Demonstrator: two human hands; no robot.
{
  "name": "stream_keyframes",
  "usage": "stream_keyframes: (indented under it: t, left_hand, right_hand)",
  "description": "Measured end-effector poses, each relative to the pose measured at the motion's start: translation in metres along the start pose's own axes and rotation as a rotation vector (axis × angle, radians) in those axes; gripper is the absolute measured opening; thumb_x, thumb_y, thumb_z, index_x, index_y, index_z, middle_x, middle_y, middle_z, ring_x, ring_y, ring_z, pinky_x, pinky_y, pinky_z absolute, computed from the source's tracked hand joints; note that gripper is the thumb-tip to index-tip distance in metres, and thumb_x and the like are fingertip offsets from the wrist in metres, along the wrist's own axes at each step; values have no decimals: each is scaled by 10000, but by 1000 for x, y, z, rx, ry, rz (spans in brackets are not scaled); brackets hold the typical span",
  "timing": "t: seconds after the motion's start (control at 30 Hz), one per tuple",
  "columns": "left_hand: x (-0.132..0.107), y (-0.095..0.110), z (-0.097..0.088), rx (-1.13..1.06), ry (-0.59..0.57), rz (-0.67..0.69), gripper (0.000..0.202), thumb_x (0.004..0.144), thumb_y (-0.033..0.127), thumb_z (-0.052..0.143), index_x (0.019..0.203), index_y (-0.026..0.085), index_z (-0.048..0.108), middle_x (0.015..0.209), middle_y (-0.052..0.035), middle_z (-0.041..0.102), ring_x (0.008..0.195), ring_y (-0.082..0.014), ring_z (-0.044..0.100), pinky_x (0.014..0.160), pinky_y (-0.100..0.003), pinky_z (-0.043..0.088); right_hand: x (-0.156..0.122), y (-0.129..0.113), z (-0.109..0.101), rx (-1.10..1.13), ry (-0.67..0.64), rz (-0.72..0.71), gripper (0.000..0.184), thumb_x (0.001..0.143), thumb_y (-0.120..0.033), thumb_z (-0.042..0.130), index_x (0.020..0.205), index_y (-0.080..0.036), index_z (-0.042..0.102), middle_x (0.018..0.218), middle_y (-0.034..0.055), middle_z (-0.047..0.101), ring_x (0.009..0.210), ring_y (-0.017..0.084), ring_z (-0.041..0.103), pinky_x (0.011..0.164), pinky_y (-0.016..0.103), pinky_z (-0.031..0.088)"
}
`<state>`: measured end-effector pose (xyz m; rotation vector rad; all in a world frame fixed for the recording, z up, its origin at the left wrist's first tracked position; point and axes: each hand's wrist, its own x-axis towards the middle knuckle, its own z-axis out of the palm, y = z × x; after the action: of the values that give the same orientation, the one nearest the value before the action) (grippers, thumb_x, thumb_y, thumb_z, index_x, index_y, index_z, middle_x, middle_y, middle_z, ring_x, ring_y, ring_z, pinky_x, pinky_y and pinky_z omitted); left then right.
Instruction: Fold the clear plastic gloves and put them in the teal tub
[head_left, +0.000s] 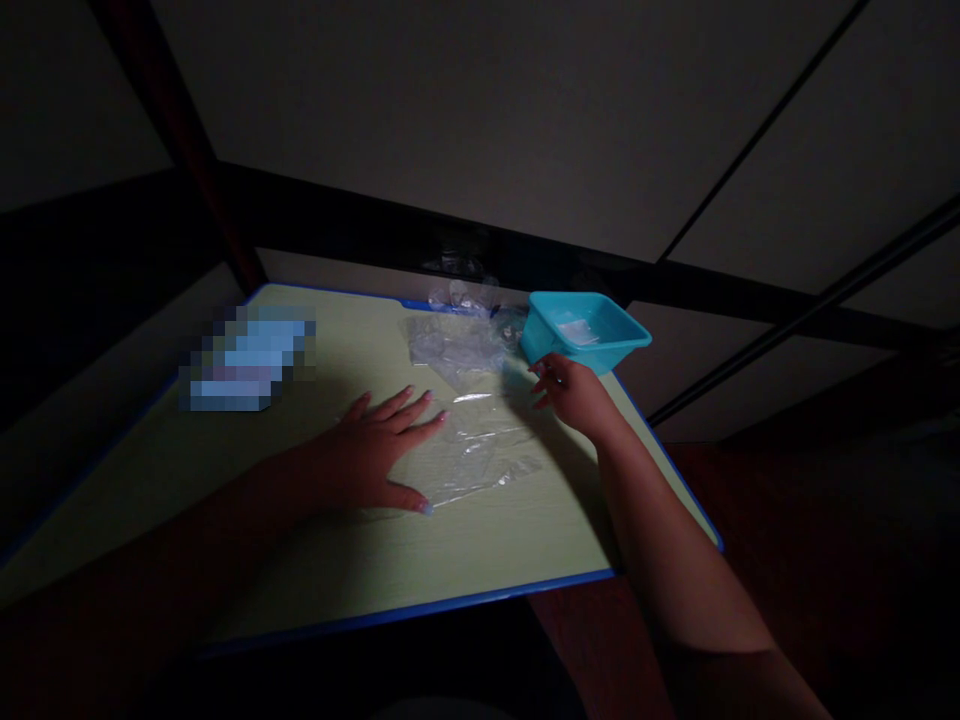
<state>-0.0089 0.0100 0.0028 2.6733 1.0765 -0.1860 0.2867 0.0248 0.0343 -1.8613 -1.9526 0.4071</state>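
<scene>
My left hand lies flat and open on a clear plastic bag spread on a pale green table with a blue edge. My right hand hovers just in front of a turquoise plastic tub, fingers curled near the tub's front wall; whether they pinch anything is unclear. Something pale lies inside the tub.
A heap of crumpled clear plastic bags lies at the table's far edge, left of the tub. A blurred-out bluish object sits at the far left. The room is dark; a wall with dark rails stands behind the table.
</scene>
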Motion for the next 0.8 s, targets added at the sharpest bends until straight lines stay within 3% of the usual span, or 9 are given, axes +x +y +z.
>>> stream_keyframes:
  t: [0.1,0.27,0.43,0.5,0.63,0.7,0.8]
  left_hand:
    - [0,0,0,-11,3,0,1025,711,752,562,1513,287,123,1581,-112,13,1445,-403,30,1072,-689,90]
    - [0,-2,2,-22,32,19,1023,705,763,557,1512,296,137,1580,-117,30,1442,-411,42,1067,-697,83]
    - [0,0,0,-5,10,8,1017,717,750,556,1514,285,126,1580,-113,14,1447,-397,33,1064,-699,97]
    - [0,-1,0,-1,10,10,1022,716,756,551,1514,282,123,1579,-116,12,1448,-395,31,1065,-699,93]
    - [1,-3,3,-2,11,21,1023,714,791,512,1513,289,117,1578,-118,5,1450,-388,19,1057,-707,95]
    - [1,-3,4,-10,18,23,1020,712,790,515,1512,299,117,1579,-111,10,1448,-395,22,1058,-705,97]
    - [1,-2,4,-11,26,16,1025,707,774,541,1513,303,117,1581,-110,20,1445,-405,38,1065,-697,89]
  right_hand:
    - [0,1,0,-16,-29,-17,203,915,-172,415,992,-146,602,874,99,704,658,164,651,616,237,449]
    - [3,4,1,10,133,-100,212,916,-194,424,1027,-150,600,986,122,689,802,194,656,710,277,478]
    - [3,6,4,125,-52,-11,235,921,-162,382,1032,-134,586,871,116,688,629,180,655,604,276,492]
    - [2,6,4,79,-50,-42,245,919,-177,405,1086,-128,578,931,140,690,711,206,670,664,304,505]
    - [2,5,5,23,89,-168,311,913,-222,453,1193,-112,532,1168,192,625,949,247,649,819,356,492]
    - [2,5,5,62,96,-178,304,918,-228,447,1183,-108,534,1191,192,614,926,235,658,804,345,500]
    - [2,3,5,93,35,-111,272,932,-236,423,1140,-122,555,1037,156,680,749,206,676,710,322,517]
